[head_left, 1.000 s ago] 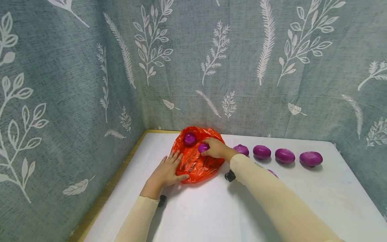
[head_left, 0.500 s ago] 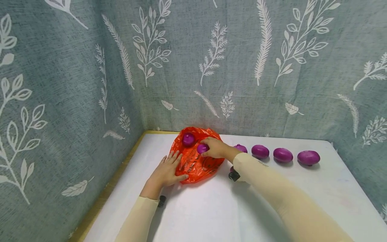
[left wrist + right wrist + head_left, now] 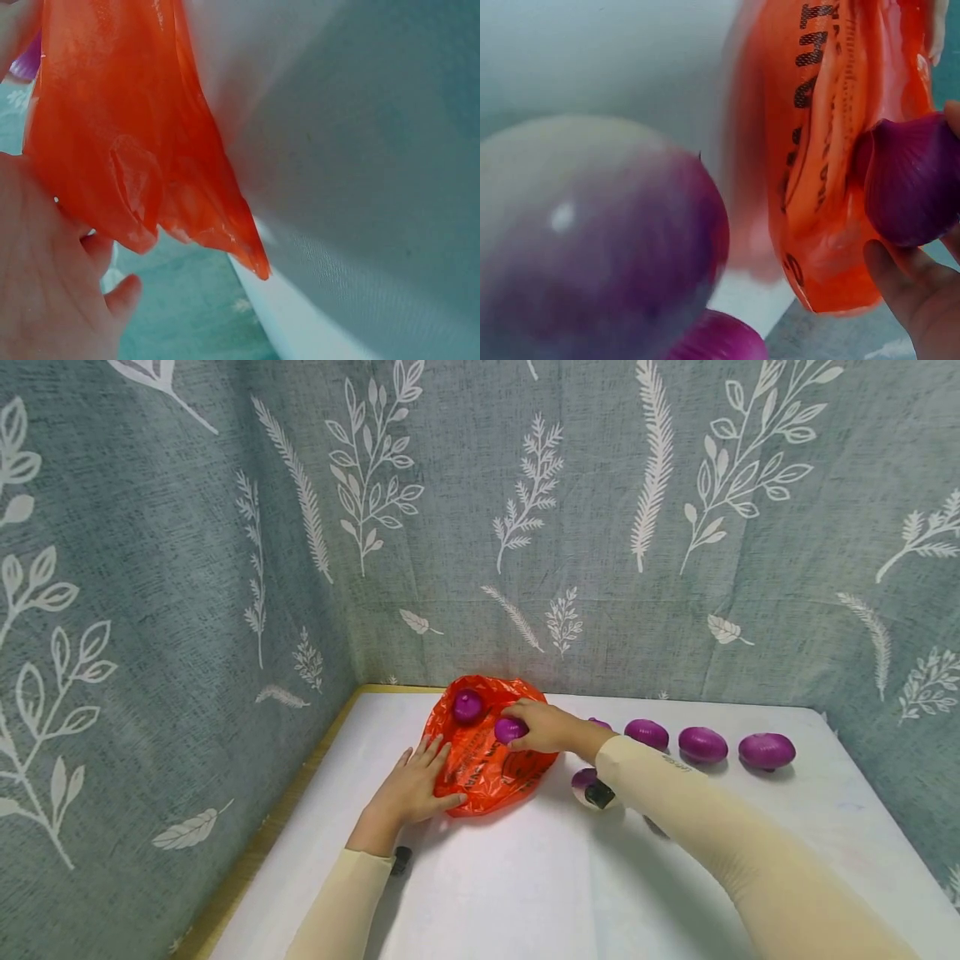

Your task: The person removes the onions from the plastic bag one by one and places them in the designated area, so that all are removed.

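A purple onion [image 3: 510,730] is gripped in my right hand [image 3: 546,727], over the printed inside of an orange-red plastic bag [image 3: 480,768]. Close up in the right wrist view, the held onion [image 3: 915,180] has its pointed end toward the bag [image 3: 817,150], thumb and fingers around its far side. Another onion [image 3: 468,705] lies at the back of the bag. My left hand [image 3: 416,785] rests along the bag's left side, fingers spread. In the left wrist view, that hand [image 3: 45,262] is beside the bag's folded edge [image 3: 165,187].
Several purple onions [image 3: 703,744] stand in a row at the back right of the white table [image 3: 517,885]. A purple onion with a pale lower part [image 3: 583,783] sits by my right wrist, partly hidden. A patterned grey-green cloth [image 3: 465,527] hangs behind.
My right hand and forearm have shifted slightly right with the onion, uncovering the pale-bottomed onion by the wrist. The left hand stays at the bag's side.
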`<state>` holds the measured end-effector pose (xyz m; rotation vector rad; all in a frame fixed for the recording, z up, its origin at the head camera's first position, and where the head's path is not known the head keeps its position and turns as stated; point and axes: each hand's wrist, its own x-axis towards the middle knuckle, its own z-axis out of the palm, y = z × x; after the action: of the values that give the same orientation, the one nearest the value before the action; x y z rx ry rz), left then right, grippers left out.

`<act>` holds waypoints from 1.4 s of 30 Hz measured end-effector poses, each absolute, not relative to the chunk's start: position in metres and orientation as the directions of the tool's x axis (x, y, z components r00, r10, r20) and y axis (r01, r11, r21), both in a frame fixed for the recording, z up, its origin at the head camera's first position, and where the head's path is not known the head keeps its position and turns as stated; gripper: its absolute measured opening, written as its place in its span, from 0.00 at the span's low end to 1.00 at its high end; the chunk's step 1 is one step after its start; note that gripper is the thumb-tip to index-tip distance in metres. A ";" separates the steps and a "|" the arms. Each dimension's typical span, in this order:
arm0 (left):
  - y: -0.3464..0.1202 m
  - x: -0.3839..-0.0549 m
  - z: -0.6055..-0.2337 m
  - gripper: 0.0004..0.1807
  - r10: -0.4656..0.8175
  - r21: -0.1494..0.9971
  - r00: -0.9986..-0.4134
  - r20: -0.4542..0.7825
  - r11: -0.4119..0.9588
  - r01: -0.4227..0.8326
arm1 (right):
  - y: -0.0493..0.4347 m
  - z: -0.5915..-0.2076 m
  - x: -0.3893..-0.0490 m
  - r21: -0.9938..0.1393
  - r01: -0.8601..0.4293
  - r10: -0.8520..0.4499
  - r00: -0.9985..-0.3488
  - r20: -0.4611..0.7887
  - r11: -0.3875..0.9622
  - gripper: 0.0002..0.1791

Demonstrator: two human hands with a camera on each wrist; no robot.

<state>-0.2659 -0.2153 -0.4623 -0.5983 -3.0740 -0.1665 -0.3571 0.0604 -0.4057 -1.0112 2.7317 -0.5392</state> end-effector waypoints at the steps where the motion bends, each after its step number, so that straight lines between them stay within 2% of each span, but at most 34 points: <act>1: -0.215 -0.266 -0.462 0.56 0.373 0.106 -0.927 0.025 0.921 0.374 | 0.062 -0.404 -0.356 -0.395 -0.597 -0.662 -0.749 -0.039 0.698 0.37; 10: -0.217 -0.266 -0.464 0.55 0.364 0.104 -0.931 0.018 0.926 0.364 | 0.078 -0.385 -0.351 -0.363 -0.659 -0.711 -0.704 -0.010 0.658 0.37; 20: -0.218 -0.265 -0.466 0.54 0.367 0.117 -0.930 0.026 0.923 0.368 | 0.099 -0.370 -0.342 -0.360 -0.668 -0.719 -0.695 -0.012 0.651 0.36; 26: -0.219 -0.263 -0.467 0.54 0.374 0.132 -0.926 0.039 0.917 0.376 | 0.114 -0.372 -0.338 -0.359 -0.651 -0.700 -0.714 -0.011 0.669 0.35; 34: -0.218 -0.263 -0.467 0.54 0.367 0.137 -0.930 0.026 0.920 0.367 | 0.132 -0.372 -0.330 -0.414 -0.633 -0.692 -0.721 0.009 0.654 0.35; 42: -0.218 -0.264 -0.467 0.54 0.377 0.140 -0.925 0.043 0.915 0.379 | 0.154 -0.368 -0.325 -0.441 -0.594 -0.660 -0.751 0.007 0.672 0.39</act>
<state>-0.2645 -0.2180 -0.4674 -0.6045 -3.0589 -0.2285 -0.3248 0.1544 -0.3684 -1.0314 2.7302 -0.6386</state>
